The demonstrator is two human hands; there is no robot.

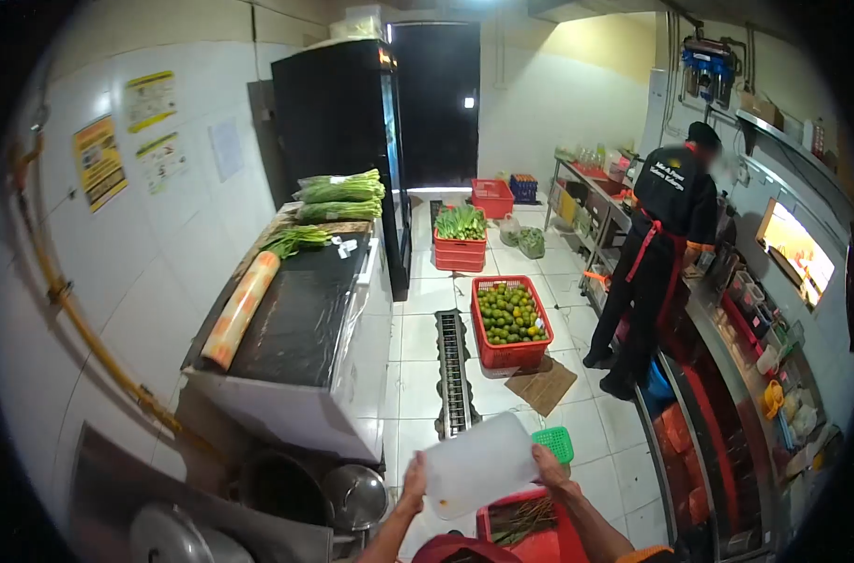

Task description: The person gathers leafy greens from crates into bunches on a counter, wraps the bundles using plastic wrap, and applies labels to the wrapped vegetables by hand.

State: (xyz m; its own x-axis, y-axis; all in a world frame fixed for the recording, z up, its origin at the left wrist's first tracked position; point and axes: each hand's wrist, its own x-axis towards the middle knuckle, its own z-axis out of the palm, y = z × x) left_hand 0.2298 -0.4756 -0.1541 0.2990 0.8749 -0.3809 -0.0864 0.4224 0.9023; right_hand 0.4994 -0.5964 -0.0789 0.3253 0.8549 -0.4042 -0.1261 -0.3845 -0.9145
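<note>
A translucent white rectangular plastic piece with rounded corners (480,467) lies directly between the two hands, raised above the white tiled floor (413,380). The left hand (414,483) grips its left edge and the right hand (551,467) grips its right edge, each closed only as far as the plastic between thumb and fingers allows. The piece sits slantwise in the view, and a small orange-brown speck shows near its lower left corner. Whether it is a flat lid or a shallow tray, I cannot tell.

Below it, partly hidden by the piece and the right forearm, is a red plastic crate (484,525) with thin brown stems (528,519) inside. A bright green perforated plastic basket (555,443) shows just beyond the right hand. Farther forward, a red plastic crate full of round green fruit (511,357) stands beside a flat brown cardboard piece (542,385), with a long metal floor drain grate (453,371) to its left. A round silver metal pot (356,497) is near the left forearm, on its outer side.

To the right, well apart from the hands, a co-worker in black clothing with red apron ties (671,202) stands at a metal counter (694,300); what that person's hands hold cannot be made out.
</note>
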